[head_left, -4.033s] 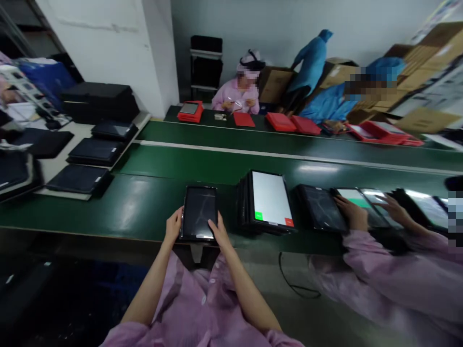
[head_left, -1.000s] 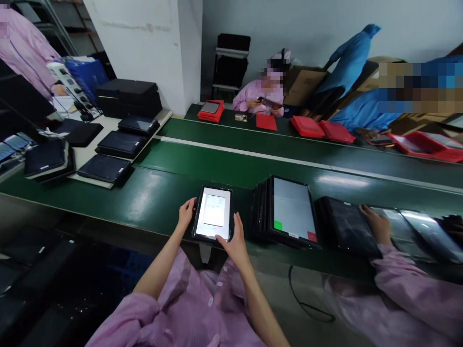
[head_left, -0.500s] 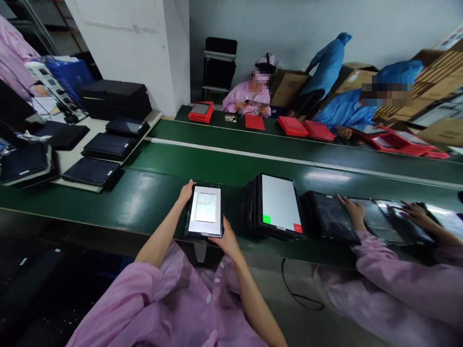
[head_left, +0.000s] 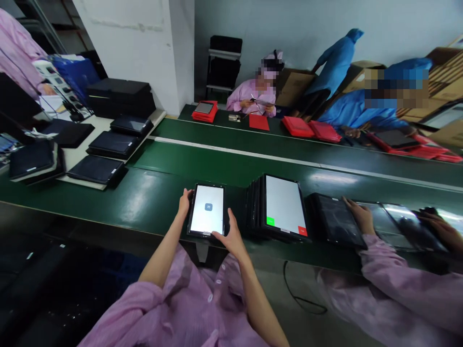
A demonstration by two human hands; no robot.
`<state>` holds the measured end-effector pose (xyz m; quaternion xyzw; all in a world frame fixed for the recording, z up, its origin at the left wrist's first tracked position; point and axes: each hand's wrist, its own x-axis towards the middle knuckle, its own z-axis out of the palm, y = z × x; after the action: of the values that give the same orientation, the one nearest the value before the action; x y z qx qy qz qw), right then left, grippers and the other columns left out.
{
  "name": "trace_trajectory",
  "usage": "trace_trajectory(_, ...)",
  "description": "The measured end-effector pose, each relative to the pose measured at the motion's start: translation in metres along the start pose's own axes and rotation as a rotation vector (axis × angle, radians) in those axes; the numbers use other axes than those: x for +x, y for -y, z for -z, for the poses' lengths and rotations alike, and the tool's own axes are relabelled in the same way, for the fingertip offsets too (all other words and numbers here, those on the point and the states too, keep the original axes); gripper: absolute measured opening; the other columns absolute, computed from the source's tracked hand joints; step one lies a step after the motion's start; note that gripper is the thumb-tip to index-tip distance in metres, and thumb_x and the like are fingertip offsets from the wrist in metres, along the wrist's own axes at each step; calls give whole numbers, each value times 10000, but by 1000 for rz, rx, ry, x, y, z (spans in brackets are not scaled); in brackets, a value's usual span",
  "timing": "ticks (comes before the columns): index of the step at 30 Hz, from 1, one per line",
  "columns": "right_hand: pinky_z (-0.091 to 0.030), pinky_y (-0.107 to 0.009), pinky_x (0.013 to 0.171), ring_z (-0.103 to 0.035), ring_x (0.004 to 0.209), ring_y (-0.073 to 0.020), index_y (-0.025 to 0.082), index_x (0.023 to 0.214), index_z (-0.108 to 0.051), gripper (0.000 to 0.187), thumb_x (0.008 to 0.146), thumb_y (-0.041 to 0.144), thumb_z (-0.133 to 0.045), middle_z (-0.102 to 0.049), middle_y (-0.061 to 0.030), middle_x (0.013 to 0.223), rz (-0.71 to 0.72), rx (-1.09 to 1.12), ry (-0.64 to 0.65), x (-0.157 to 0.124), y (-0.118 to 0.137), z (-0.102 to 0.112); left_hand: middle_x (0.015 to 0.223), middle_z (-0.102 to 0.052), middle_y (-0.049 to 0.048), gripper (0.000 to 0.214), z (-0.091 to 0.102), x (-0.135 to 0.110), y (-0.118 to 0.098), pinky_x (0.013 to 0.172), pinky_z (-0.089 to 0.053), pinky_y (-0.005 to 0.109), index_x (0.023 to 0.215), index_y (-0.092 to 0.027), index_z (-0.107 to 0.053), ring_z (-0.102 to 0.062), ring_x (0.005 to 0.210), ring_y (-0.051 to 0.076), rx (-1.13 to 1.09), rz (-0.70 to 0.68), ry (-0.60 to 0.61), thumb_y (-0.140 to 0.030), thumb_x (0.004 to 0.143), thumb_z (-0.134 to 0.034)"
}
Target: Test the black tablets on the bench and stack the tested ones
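Observation:
A tablet (head_left: 207, 219) with a black frame and a lit white screen lies in front of me at the bench's near edge, a small grey box in mid-screen. Along its left side my left hand (head_left: 184, 204) is closed on the edge. My right hand (head_left: 233, 238) is open at the lower right corner, thumb at the bottom edge and a finger stretched up beside the right side. Just to the right stands a stack of tablets (head_left: 284, 202), the top one lit white with a green and a red square in its lower corners.
A co-worker's hand (head_left: 361, 217) rests among dark tablets (head_left: 336, 219) on the right. More black tablets (head_left: 96, 169) lie on a pale board at left. Across the green bench (head_left: 188, 154), people sit behind red cases (head_left: 296, 126). A white pillar (head_left: 133, 43) rises behind.
The tablet's screen has gone from a page with a text box to plain white with a small grey box. My right hand's fingers have spread away from the tablet's right side.

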<state>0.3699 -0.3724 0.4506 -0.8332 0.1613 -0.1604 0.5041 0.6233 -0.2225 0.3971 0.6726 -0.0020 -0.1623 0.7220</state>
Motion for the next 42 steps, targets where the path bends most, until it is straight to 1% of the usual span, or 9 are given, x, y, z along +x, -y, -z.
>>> trace_trajectory(4, -437, -533, 1254, -559, 1459, -288, 255, 1506, -577, 492, 1043, 422, -596, -621, -118, 1530, 144, -82, -139, 4, 21, 0, 1339, -768, 127, 680, 22, -54, 20, 1164, -494, 472, 1266, -175, -793, -700, 1285, 310, 68, -88, 12, -684, 1038, -404)
trace_trajectory(8, -464, -542, 1218, -599, 1403, -284, 243, 1416, -643, 374, 1080, 371, -543, -721, -106, 1391, 284, -194, -175, 22, 26, -4, 1315, -777, 115, 613, 36, -94, 21, 1161, -492, 434, 1233, -192, -804, -692, 1283, 285, 185, -212, -5, -654, 1048, -446)
trace_trajectory(11, -440, -562, 1231, -609, 1396, -287, 238, 1412, -640, 359, 1090, 351, -531, -745, -97, 1361, 365, -275, -190, 37, 25, -6, 1305, -778, 120, 592, 39, -105, 17, 1133, -510, 416, 1232, -190, -800, -698, 1256, 277, 261, -269, -9, -643, 1048, -466)
trace_trajectory(17, -435, -564, 1230, -610, 1401, -283, 223, 1411, -638, 362, 1109, 354, -487, -749, -104, 1356, 431, -352, -206, 54, 30, -11, 1278, -785, 118, 550, 38, -105, 17, 1113, -515, 386, 1182, -188, -811, -705, 1236, 267, 274, -301, -3, -603, 1058, -471)
trace_trajectory(24, -339, -614, 1291, -558, 1467, -306, 196, 1393, -668, 393, 1116, 384, -463, -765, -112, 1331, 406, -477, -79, 57, 27, -11, 1254, -792, 116, 510, 37, -105, 15, 1093, -526, 391, 1162, -193, -815, -717, 1204, 267, 289, -316, -11, -566, 1061, -481)
trace_trajectory(29, -336, -632, 1286, -596, 1430, -305, 181, 1384, -675, 406, 1121, 372, -431, -764, -129, 1333, 361, -502, -151, 56, 20, -8, 1235, -797, 118, 511, 36, -106, 13, 1091, -530, 398, 1161, -196, -814, -720, 1196, 265, 284, -318, -5, -574, 1056, -486)
trace_trajectory(36, -331, -610, 1298, -526, 1503, -301, 165, 1428, -650, 444, 1128, 385, -407, -749, -142, 1362, 366, -518, -85, 58, 22, -9, 1236, -798, 109, 484, 36, -106, 16, 1115, -520, 402, 1138, -211, -821, -717, 1207, 266, 271, -295, -25, -567, 1045, -506)
trace_trajectory(39, -359, -624, 1274, -551, 1477, -313, 160, 1424, -654, 453, 1131, 384, -391, -739, -154, 1374, 337, -527, -126, 52, 23, -9, 1280, -787, 114, 451, 35, -100, 14, 1162, -492, 426, 1169, -210, -819, -698, 1257, 280, 234, -241, -24, -563, 1006, -591)
trace_trajectory(42, -366, -596, 1281, -535, 1494, -299, 173, 1460, -630, 443, 1127, 379, -424, -734, -137, 1390, 406, -508, -70, 43, 32, -19, 1378, -747, 135, 487, 29, -88, 7, 1171, -493, 450, 1270, -192, -785, -669, 1325, 307, 97, -94, 12, -551, 958, -683)
